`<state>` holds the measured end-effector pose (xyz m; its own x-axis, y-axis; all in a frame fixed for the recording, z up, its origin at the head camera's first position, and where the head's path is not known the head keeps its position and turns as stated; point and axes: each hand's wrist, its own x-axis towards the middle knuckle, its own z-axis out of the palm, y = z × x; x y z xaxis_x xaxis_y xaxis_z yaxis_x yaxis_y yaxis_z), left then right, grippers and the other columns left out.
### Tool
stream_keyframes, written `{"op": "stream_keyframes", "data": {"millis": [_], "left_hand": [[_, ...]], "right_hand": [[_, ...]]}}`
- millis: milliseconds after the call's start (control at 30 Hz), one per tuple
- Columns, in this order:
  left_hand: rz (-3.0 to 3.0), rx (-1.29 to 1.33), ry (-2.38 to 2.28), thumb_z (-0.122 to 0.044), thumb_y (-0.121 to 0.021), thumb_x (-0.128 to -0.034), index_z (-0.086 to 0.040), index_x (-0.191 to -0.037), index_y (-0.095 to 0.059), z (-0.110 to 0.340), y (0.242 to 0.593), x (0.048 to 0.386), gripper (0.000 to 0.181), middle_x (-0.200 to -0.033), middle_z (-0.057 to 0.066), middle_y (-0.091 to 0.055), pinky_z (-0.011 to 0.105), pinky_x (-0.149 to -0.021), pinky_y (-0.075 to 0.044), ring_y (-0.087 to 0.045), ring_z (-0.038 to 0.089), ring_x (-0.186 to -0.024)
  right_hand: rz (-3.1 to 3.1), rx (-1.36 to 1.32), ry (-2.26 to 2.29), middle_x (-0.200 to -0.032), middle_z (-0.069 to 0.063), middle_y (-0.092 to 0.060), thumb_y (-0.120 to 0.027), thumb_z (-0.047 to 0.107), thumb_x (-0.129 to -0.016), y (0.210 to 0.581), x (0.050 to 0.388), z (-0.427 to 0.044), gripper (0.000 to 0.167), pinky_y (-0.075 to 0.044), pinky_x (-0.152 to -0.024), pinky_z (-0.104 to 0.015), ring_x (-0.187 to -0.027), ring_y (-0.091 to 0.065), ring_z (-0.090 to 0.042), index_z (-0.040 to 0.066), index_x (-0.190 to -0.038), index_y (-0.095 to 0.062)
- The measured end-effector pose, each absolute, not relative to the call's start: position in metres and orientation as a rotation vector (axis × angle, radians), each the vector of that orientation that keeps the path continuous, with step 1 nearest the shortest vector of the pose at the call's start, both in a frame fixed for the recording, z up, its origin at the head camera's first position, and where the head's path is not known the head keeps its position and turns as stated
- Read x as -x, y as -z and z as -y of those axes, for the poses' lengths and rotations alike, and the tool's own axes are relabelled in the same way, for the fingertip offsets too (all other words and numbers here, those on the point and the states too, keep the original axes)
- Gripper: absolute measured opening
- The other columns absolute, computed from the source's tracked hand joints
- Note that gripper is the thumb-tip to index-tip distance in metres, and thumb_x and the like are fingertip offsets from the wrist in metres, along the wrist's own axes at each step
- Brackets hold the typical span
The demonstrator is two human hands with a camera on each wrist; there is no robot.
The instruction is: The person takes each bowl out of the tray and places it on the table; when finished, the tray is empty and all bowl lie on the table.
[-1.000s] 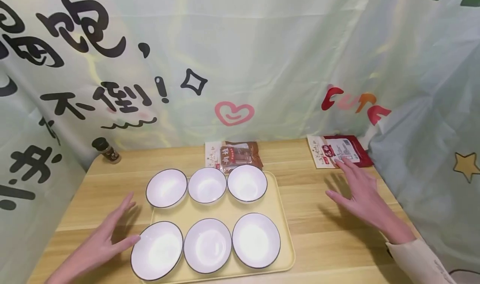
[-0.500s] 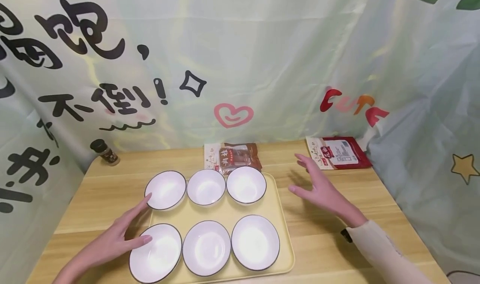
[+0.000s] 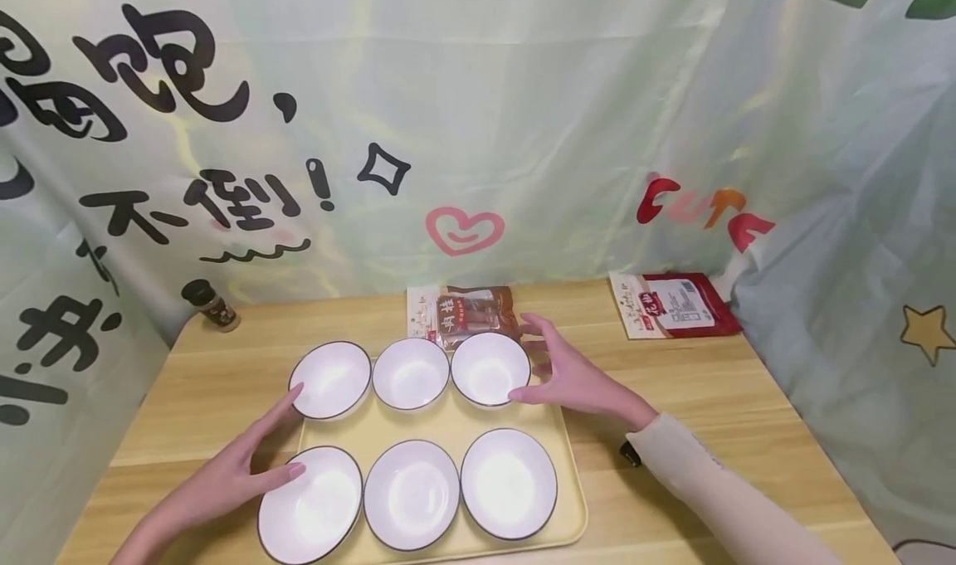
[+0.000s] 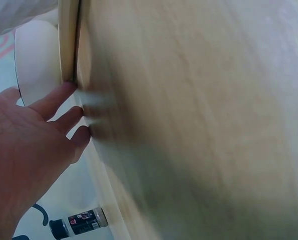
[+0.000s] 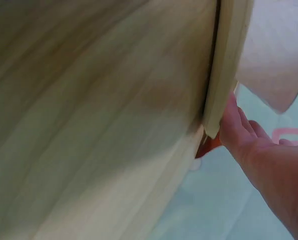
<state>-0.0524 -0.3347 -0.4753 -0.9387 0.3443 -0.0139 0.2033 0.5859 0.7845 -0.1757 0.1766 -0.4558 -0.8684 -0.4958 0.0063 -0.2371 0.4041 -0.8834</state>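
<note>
Several white bowls with dark rims stand in two rows on a pale yellow tray (image 3: 571,499). My left hand (image 3: 231,474) lies at the tray's left side, its thumb over the front left bowl (image 3: 309,507) and its index finger at the rim of the back left bowl (image 3: 332,378). In the left wrist view, fingertips reach the tray edge (image 4: 69,40). My right hand (image 3: 578,382) is beside the back right bowl (image 3: 489,370), thumb near its rim, fingers spread behind. The right wrist view shows that hand against the tray edge (image 5: 230,65); some fingertips are hidden.
A brown spice packet (image 3: 466,312) lies behind the tray, close to the back bowls. Farther right is a red spice packet (image 3: 675,304). A black-capped spice jar (image 3: 212,306) stands at the table's back left corner. A printed cloth (image 3: 560,133) hangs behind the wooden table (image 3: 672,482).
My right hand has moved left from near the red packet to the back right bowl and tray edge. My left hand has moved right and up to the left bowls. The bowls stay put.
</note>
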Motion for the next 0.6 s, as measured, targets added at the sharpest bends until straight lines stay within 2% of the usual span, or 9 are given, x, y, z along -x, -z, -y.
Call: {"op": "stream_keyframes", "data": {"millis": [233, 267, 500, 600], "left_hand": [[-2.636, -0.478, -1.317, -0.022, -0.080, -0.1030, -0.035, -0.176, -0.017, 0.334, 0.478, 0.056, 0.098, -0.181, 0.008, -0.015, 0.001, -0.106, -0.014, -0.012, -0.015, -0.152], [-2.635, -0.475, -1.320, -0.022, -0.080, -0.1030, -0.035, -0.176, -0.017, 0.334, 0.478, 0.056, 0.097, -0.181, 0.009, -0.015, 0.001, -0.106, -0.013, -0.012, -0.016, -0.151], [-2.649, -0.482, -1.340, -0.019, -0.079, -0.1030, -0.032, -0.176, -0.019, 0.333, 0.482, 0.051, 0.096, -0.177, 0.020, -0.022, 0.001, -0.107, -0.015, -0.016, -0.019, -0.149], [-2.665, -0.478, -1.334, -0.019, -0.079, -0.1027, -0.031, -0.176, -0.020, 0.333, 0.483, 0.050, 0.096, -0.175, 0.022, -0.025, 0.001, -0.106, -0.016, -0.018, -0.020, -0.147]], "right_hand": [[-2.446, 0.737, 1.322, -0.174, -0.014, -0.030, -0.104, 0.038, -0.075, 0.460, 0.182, -0.163, 0.131, -0.034, -0.121, -0.060, -0.153, -0.040, -0.033, 0.012, -0.173, -0.021], [-2.442, 0.755, 1.324, -0.175, -0.015, -0.029, -0.104, 0.038, -0.074, 0.461, 0.183, -0.162, 0.131, -0.034, -0.121, -0.061, -0.153, -0.040, -0.033, 0.011, -0.172, -0.022], [-2.340, 0.792, 1.376, -0.156, -0.013, -0.050, -0.106, 0.031, -0.072, 0.468, 0.184, -0.153, 0.129, -0.045, -0.111, -0.059, -0.137, -0.054, -0.030, 0.013, -0.171, -0.024], [-2.366, 0.794, 1.356, -0.156, -0.011, -0.050, -0.106, 0.031, -0.071, 0.470, 0.184, -0.152, 0.129, -0.047, -0.110, -0.057, -0.135, -0.055, -0.029, 0.015, -0.170, -0.025]]}}
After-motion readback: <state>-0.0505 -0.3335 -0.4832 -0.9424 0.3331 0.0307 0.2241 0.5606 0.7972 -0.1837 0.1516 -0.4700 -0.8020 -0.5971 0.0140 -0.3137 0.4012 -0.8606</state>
